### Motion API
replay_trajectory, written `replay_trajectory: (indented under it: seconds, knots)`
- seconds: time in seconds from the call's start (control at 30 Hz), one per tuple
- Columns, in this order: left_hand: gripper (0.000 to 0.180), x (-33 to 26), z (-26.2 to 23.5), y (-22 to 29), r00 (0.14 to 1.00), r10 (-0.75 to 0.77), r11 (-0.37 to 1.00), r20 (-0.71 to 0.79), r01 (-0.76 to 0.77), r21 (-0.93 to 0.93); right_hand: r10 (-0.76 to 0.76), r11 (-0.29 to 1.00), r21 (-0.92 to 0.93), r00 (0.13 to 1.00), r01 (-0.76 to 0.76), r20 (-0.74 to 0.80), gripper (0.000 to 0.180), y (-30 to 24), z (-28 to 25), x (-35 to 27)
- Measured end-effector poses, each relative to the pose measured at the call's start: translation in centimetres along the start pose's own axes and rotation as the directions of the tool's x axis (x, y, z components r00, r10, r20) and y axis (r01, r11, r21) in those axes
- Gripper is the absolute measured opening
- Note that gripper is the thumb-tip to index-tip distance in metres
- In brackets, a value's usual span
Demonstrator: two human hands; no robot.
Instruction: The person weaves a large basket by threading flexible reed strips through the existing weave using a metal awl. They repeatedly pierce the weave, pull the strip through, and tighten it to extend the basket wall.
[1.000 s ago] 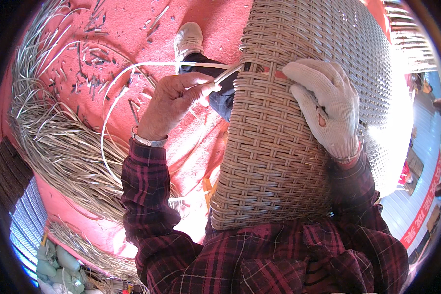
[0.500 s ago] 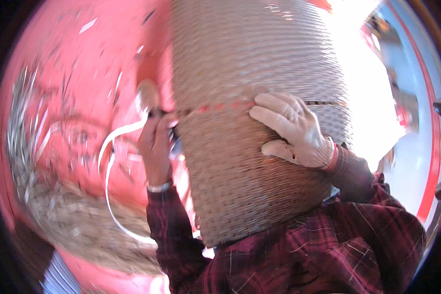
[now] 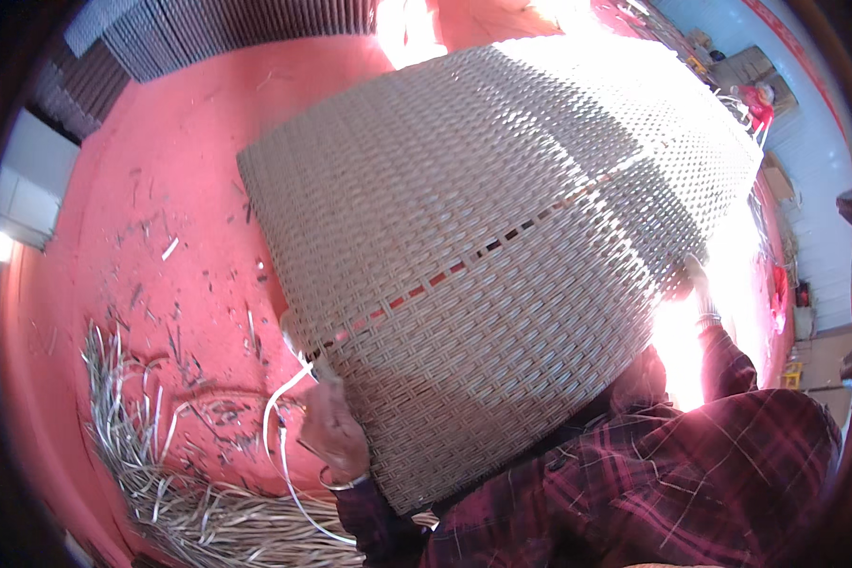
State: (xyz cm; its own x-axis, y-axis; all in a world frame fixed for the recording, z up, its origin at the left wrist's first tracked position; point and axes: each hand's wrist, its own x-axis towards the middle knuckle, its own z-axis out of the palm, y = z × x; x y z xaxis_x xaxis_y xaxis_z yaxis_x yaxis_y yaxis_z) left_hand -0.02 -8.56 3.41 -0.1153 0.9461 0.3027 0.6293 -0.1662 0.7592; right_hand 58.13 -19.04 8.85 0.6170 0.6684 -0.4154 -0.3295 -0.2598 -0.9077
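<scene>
A large woven rattan basket (image 3: 502, 256) fills the centre, tilted over a red floor (image 3: 161, 218). The left hand (image 3: 331, 431), clenched on a pale weaving strand (image 3: 279, 426), works at its near-left edge. The right hand (image 3: 696, 284), far right, is washed out; its hold cannot be told. Weaving seems under way; threading the strand likely comes next.

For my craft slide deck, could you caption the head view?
Left hand at the edge of a large woven panel, a pale strand looping over the red floor.
</scene>
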Motion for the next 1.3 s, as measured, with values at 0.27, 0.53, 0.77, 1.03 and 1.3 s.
replay_trajectory:
  seconds: [0.27, 0.53, 0.77, 1.03, 1.3]
  knots:
    - [0.006, 0.0, 0.3, 0.8, 0.994, 0.080, 0.997, 0.072, -0.080, -0.001, -0.089, 0.941, 0.338, 0.974, 0.013, 0.210, 0.039, 2.2, 2.2, -0.6]
    - [0.006, -1.1, 0.1, 0.8, 0.988, 0.073, 0.993, 0.138, -0.085, 0.080, -0.103, 0.943, 0.327, 0.989, 0.062, 0.109, 0.038, 0.4, 3.6, 1.1]
    - [0.007, -2.3, -0.2, 1.2, 0.974, 0.141, 0.984, 0.178, -0.157, 0.078, -0.221, 0.944, 0.261, 0.974, 0.202, 0.045, 0.024, -3.8, 7.7, -0.7]
    - [0.013, -0.3, -4.6, -1.2, 0.965, -0.139, 0.990, 0.224, 0.127, 0.067, -0.418, 0.892, 0.309, 0.861, 0.329, 0.291, 0.017, -8.3, 17.6, 2.7]
    - [0.021, 0.5, -8.3, -0.2, 0.828, -0.519, 0.815, 0.212, 0.554, -0.169, -0.207, 0.973, 0.192, 0.837, 0.125, 0.506, 0.029, -7.4, 25.1, 9.0]
